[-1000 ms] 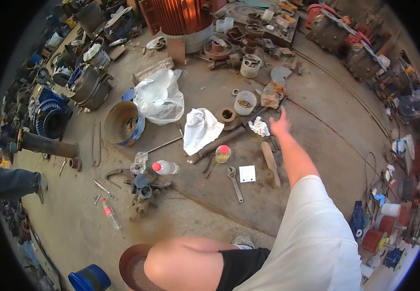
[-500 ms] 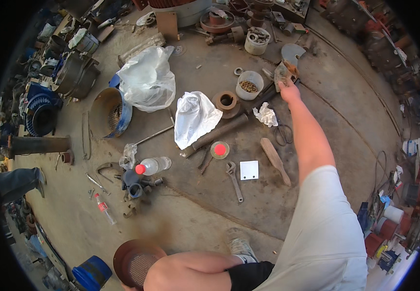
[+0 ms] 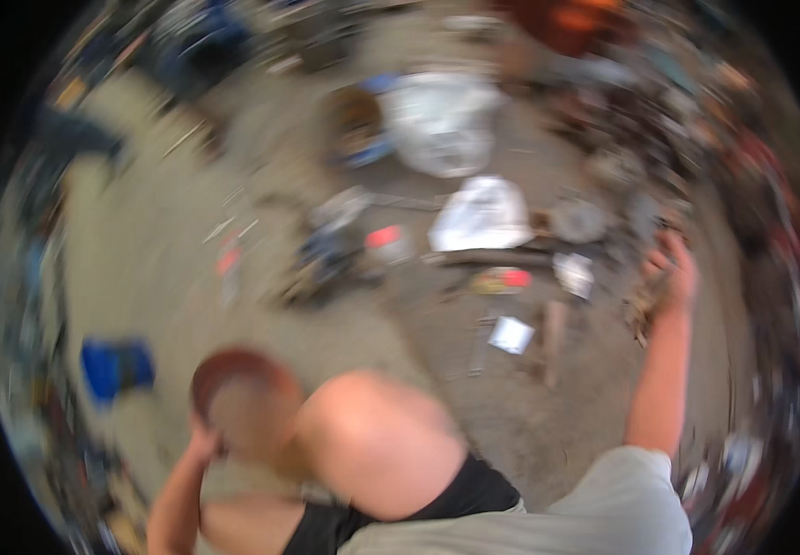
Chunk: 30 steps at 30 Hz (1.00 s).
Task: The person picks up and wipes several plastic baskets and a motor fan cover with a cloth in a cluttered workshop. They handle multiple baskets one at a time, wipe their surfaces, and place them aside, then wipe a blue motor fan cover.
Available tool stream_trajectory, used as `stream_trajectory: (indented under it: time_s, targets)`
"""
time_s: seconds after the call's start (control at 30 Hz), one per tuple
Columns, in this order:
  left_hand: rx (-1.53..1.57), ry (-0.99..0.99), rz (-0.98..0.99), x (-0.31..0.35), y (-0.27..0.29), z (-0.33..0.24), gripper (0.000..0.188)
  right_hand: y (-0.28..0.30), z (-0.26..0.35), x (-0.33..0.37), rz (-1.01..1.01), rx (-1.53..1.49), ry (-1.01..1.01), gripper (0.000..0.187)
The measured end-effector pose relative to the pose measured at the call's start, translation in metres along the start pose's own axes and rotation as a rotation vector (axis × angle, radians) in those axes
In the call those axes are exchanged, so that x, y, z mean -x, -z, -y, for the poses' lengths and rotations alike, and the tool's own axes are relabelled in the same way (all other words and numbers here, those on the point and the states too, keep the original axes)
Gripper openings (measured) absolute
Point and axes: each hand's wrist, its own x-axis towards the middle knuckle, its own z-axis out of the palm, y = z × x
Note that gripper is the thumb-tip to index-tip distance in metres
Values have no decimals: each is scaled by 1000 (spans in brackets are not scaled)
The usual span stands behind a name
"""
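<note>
My left hand (image 3: 204, 441) is closed on the near rim of a round reddish-brown sieve (image 3: 243, 365), which is tilted beside my bent knee. Stretched out to the right, my right hand (image 3: 676, 268) has its fingers curled round a crumpled brownish rag (image 3: 640, 310) that hangs below it. Motion blur smears the rag's outline. Nearest to that hand on the ground are a crumpled white paper (image 3: 574, 275) and a pale tub (image 3: 578, 220).
Ahead lie a white sheet (image 3: 483, 217), a clear plastic bag (image 3: 444, 120), a metal bar (image 3: 497, 257) and a red-capped bottle (image 3: 391, 242). A white card (image 3: 511, 335) lies near a wooden paddle (image 3: 555, 342). A blue bucket (image 3: 118, 368) stands left. Machine parts crowd the edges.
The view has swung left and blurred. My left hand and more of the sieve have come into sight. My right hand has drawn back nearer with the rag, away from the tub.
</note>
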Motion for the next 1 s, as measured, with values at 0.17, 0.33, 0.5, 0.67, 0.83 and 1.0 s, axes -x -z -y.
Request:
stream_trajectory:
  time_s: [0.17, 0.33, 0.5, 0.67, 0.83, 1.0]
  targets:
    - [-39, 198, -210, -8, 12, 73, 98, -247, -48, 120, 614, -144, -315, 40]
    - [-178, 132, -432, 13, 7, 77, 88, -406, -142, 294, 1181, -81, -878, 43]
    - [-259, 126, -588, 16, -10, 76, 77, -432, -290, 425, 1547, 785, -583, 55]
    - [163, -106, -711, -14, -20, 119, 75, -403, -444, 481, 1834, 1439, -22, 84]
    - [604, -325, -689, -31, -35, 169, 73, -379, -544, 503, 2143, 1183, 272, 91]
    - [832, -425, -711, -25, -50, 179, 70, -374, -591, 498, 2019, 1209, 531, 55]
